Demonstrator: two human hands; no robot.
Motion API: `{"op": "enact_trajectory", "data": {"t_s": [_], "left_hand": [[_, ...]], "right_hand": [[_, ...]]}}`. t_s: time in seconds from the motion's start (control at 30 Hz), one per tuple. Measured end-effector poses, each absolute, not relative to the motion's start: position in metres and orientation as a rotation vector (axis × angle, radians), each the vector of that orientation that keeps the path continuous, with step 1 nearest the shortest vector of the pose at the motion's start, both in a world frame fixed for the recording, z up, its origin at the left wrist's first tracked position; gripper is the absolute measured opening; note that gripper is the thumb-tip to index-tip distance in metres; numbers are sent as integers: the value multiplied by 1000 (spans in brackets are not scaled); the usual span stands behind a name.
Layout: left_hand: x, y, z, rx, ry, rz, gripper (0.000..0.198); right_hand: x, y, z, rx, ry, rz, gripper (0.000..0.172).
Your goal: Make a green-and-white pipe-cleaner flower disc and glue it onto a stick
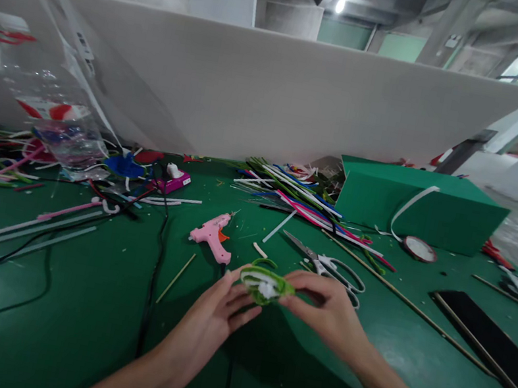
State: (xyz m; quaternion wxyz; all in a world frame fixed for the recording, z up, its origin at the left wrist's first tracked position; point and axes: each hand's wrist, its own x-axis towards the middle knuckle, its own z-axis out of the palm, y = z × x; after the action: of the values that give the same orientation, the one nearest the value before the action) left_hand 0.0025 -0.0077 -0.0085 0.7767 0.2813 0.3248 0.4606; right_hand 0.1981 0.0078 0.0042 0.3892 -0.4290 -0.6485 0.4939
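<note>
A small rounded craft piece of green and white fuzzy strips [265, 287] is held up above the table between both hands. My left hand [213, 320] supports its left side, with the fingers curled under it. On the opposite side, my right hand [331, 310] pinches the green edge between thumb and fingers. Just beyond the left hand lies a pink glue gun [214, 236] with an orange trigger. Scissors [324, 264] with grey-white handles rest past the right hand. A short white stick [260, 250] lies between these tools.
Coloured pipe cleaners [299, 194] are heaped at the back, beside a green box [422, 206]. A plastic bottle [51, 90] stands at the left among strips and glue sticks [56, 235]. Black cable [155, 269] crosses the green table [79, 329]. A long thin rod [410, 304] lies at right.
</note>
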Motion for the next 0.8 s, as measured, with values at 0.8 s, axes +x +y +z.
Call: {"op": "enact_trajectory", "data": {"t_s": [0.8], "left_hand": [[6, -12, -7, 66, 698, 846, 31]], "right_hand": [[165, -17, -7, -815, -2471, 124, 45]]}}
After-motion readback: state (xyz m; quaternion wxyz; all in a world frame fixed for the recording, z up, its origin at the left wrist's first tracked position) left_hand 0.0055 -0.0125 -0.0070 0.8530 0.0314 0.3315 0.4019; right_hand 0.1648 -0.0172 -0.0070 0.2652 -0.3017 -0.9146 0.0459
